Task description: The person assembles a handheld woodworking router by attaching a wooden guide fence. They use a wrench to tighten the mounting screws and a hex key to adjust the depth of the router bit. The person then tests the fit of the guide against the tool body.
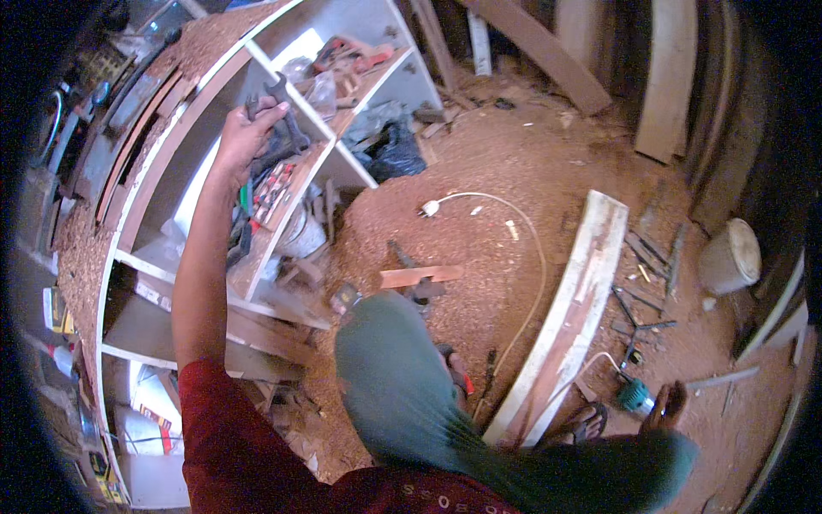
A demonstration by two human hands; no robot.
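The left hand [247,137] is closed, its thumb and fingers gripping one grey spanner [295,130], which lies across the fingertips, one end rising past them and the other slanting down on the hand's right side. A second grey open end shows at the knuckles; whether it belongs to another spanner cannot be told. The hand is over a middle compartment of a white-edged shelf unit [187,100], near the divider's left end. Just below the hand, inside that compartment, lies a cluster of red-and-white items [274,190], too blurred to count. Past the divider, near the unit's right edge, sits one black bag [399,152]. Farther out on the sawdust-covered floor [411,231] are one white plug [429,208], one reddish wood piece [419,276], one long plank [569,313], one pale bucket [730,255] and one teal power tool [634,395]. A shadowed brown form adjoins the tool; whether it is the right hand cannot be told.
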